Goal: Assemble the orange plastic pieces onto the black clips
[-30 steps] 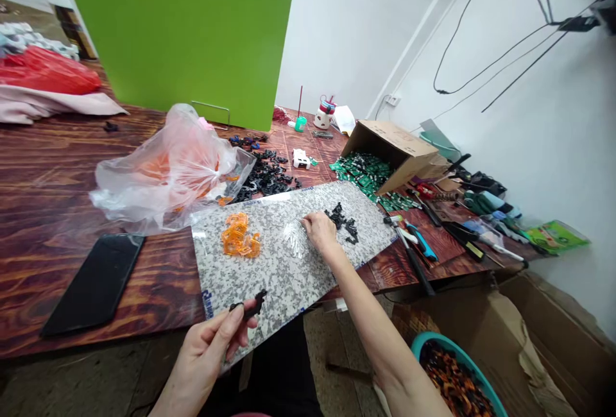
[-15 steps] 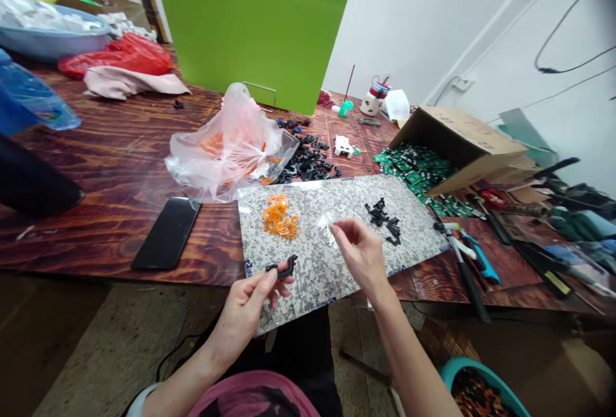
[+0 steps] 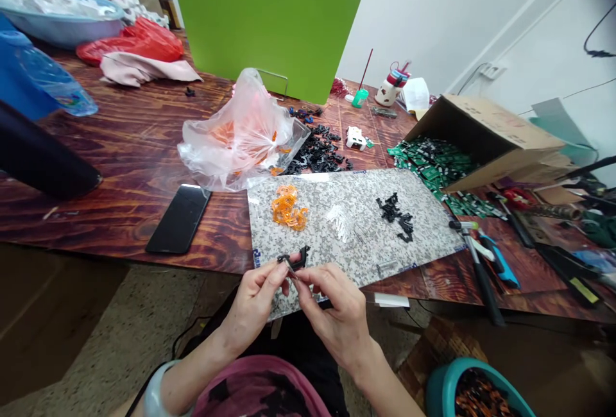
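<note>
Between thumb and fingers, my left hand (image 3: 257, 298) pinches a small black plastic part (image 3: 302, 256) with a hooked end, over the near left of a speckled board (image 3: 337, 192). My right hand (image 3: 337, 311) has come up against it, pinching a thin, small metal-looking piece (image 3: 290, 267) at the black part's near end. On the board lie a pile of orange plastic parts (image 3: 287, 208), a scatter of small silvery pieces (image 3: 339, 221) and a cluster of black parts (image 3: 395, 215). Whether the thin piece sits in the black part cannot be made out.
A phone (image 3: 178, 219) lies left of the board. Behind it are a clear plastic bag (image 3: 240, 128) and a heap of black parts (image 3: 320, 151). A cardboard box (image 3: 500, 128) spills green circuit boards (image 3: 433, 163). A hammer (image 3: 484, 282) lies right; a teal bucket (image 3: 436, 385) stands below.
My right hand has moved from the silvery pieces to the left and nearer, meeting the black part in my left hand. The whole view has shifted slightly.
</note>
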`<state>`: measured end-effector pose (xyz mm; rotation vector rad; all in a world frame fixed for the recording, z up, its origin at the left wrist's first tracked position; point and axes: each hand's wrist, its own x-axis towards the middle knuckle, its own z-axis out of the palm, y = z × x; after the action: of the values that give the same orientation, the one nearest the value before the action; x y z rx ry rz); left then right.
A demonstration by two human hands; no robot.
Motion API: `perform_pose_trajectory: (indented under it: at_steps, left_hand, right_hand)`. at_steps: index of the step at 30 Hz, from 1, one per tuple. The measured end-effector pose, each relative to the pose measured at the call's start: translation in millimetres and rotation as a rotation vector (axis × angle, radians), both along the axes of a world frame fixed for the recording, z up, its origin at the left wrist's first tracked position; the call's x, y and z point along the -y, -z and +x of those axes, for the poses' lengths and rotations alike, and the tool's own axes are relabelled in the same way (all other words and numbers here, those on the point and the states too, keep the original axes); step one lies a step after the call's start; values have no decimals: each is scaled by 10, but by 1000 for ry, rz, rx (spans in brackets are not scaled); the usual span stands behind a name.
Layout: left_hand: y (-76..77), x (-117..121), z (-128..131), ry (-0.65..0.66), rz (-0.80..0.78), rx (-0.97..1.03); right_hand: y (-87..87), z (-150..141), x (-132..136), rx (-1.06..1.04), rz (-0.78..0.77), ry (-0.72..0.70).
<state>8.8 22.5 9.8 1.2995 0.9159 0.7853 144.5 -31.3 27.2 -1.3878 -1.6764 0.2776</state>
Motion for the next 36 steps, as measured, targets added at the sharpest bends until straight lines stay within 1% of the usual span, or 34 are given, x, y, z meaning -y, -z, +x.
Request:
perform_pose_trajectory:
  at_steps: [4, 11, 21, 26, 30, 32, 36]
  left_hand:
    - [-23, 9, -7, -9, -1, 7]
    - [-66, 17, -16, -4, 50, 9]
    - [-52, 38, 6, -52, 1, 17]
    - [-64, 47, 3, -85, 76, -9]
    - [-68, 48, -9, -87, 122, -42]
    - [-56, 39, -19, -79, 188, -93]
    - [-33, 16, -56, -41, 378, -180]
  right_hand:
    - [11, -18, 14, 13, 1, 15]
    - [31, -23, 22, 53, 16, 35]
    - [7, -59, 49, 62, -12, 43]
    - [-23, -94, 55, 55, -16, 50]
    - [-64, -86, 62, 2, -91, 83]
    - [-86, -67, 57, -32, -155, 115]
    - [-125, -24, 21, -70, -281, 144]
